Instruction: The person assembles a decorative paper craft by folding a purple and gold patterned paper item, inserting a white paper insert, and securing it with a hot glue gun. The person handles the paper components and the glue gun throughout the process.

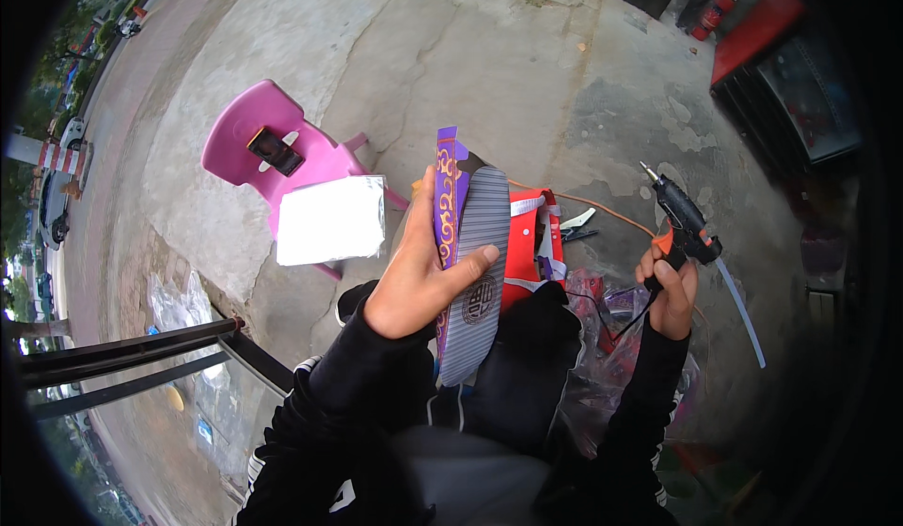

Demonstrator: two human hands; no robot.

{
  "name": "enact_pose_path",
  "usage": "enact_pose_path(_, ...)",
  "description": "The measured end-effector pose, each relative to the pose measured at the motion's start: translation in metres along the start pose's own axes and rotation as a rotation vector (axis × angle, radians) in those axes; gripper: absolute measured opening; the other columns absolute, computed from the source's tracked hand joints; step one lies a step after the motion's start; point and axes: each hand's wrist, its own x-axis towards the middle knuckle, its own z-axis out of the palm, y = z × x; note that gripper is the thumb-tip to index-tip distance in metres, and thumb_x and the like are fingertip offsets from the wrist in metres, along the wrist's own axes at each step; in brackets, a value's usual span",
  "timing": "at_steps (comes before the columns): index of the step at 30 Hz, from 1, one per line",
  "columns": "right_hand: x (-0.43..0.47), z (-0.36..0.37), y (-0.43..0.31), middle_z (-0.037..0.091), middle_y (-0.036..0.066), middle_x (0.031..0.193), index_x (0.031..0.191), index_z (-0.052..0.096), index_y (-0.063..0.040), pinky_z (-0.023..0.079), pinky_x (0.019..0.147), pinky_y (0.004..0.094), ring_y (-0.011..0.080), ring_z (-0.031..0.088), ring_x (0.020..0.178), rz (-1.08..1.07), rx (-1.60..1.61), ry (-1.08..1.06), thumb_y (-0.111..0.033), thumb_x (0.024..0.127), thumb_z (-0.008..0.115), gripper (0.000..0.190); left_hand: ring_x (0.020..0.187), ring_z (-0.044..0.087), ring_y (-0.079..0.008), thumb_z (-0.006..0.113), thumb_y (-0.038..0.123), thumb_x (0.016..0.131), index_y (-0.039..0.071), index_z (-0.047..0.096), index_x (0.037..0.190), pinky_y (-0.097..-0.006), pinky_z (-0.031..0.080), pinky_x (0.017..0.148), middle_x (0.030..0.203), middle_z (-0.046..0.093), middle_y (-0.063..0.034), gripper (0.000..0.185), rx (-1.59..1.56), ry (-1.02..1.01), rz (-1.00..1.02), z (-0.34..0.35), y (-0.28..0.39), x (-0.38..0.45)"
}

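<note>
My left hand (430,272) grips a shoe-shaped paper piece (487,209) with a grey striped sole, a round dark emblem and a purple side strip bearing gold scrolls. The thumb presses on the striped face. Off to the right, my right hand (670,286) holds a black hot glue gun (684,219) by its handle, a finger at the orange trigger. Its metal nozzle points up and away from the paper piece. A long translucent glue stick (741,314) sticks out of its back end. Between the hands, lower down, sits a red bag or box (522,237) with white edging.
A pink plastic chair (321,149) bears a phone (275,151) and a shiny white packet (331,219). Scissors (578,223) lie beside the red bag. An orange cord (600,205) crosses the concrete floor. Plastic bags (592,371) lie by my right leg, and a glass-topped metal frame (141,357) stands left.
</note>
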Motion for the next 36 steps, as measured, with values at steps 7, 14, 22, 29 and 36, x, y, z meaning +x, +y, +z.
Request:
enact_pose_path(7,-0.042,0.117,-0.069,0.06,0.013,0.106,0.119,0.054,0.002,0.049,0.077,0.0319,0.0221,0.061,0.087,-0.319,-0.639,-0.421,-0.023,0.088,0.073,0.044,0.139,0.032,-0.0314,0.074,0.017,0.083,-0.013,0.002,0.148,-0.037,0.026,0.114,0.145,0.032,-0.029,0.102,0.019,0.047,0.111,-0.01,0.018,-0.046)
enact_pose_path(14,-0.074,0.143,-0.054,0.063,0.018,0.103,0.112,0.056,0.002,0.052,0.077,0.0362,0.0312,0.066,0.089,-0.42,-0.632,-0.439,-0.022,0.083,0.077,0.043,0.112,0.045,-0.045,0.075,0.022,0.079,-0.009,0.007,0.15,-0.0459,0.037,0.101,0.122,0.043,-0.0295,0.103,0.438,0.255,0.217,-0.011,0.02,-0.068)
enact_pose_path(22,-0.075,0.14,-0.058,0.062,0.016,0.099,0.108,0.056,0.001,0.051,0.075,0.0349,0.03,0.065,0.085,-0.454,-0.702,-0.424,-0.017,0.082,0.076,0.037,0.106,0.047,-0.0441,0.074,0.022,0.077,-0.009,0.008,0.15,-0.0465,0.039,0.096,0.117,0.044,-0.0288,0.103,0.497,0.272,0.232,-0.007,0.02,-0.069)
enact_pose_path(29,-0.075,0.137,-0.059,0.062,0.016,0.097,0.107,0.056,0.0,0.052,0.072,0.0352,0.0308,0.065,0.084,-0.424,-0.722,-0.43,-0.013,0.08,0.076,0.036,0.108,0.047,-0.045,0.073,0.021,0.076,-0.009,0.007,0.15,-0.0476,0.039,0.097,0.117,0.044,-0.0293,0.104,0.488,0.265,0.194,-0.005,0.017,-0.066)
enact_pose_path(36,-0.074,0.134,-0.057,0.062,0.016,0.097,0.106,0.056,0.0,0.052,0.071,0.0354,0.0311,0.065,0.083,-0.434,-0.72,-0.443,-0.012,0.08,0.077,0.035,0.109,0.046,-0.0463,0.073,0.02,0.075,-0.009,0.006,0.15,-0.0485,0.039,0.098,0.119,0.043,-0.0304,0.104,0.482,0.26,0.22,-0.004,0.017,-0.065)
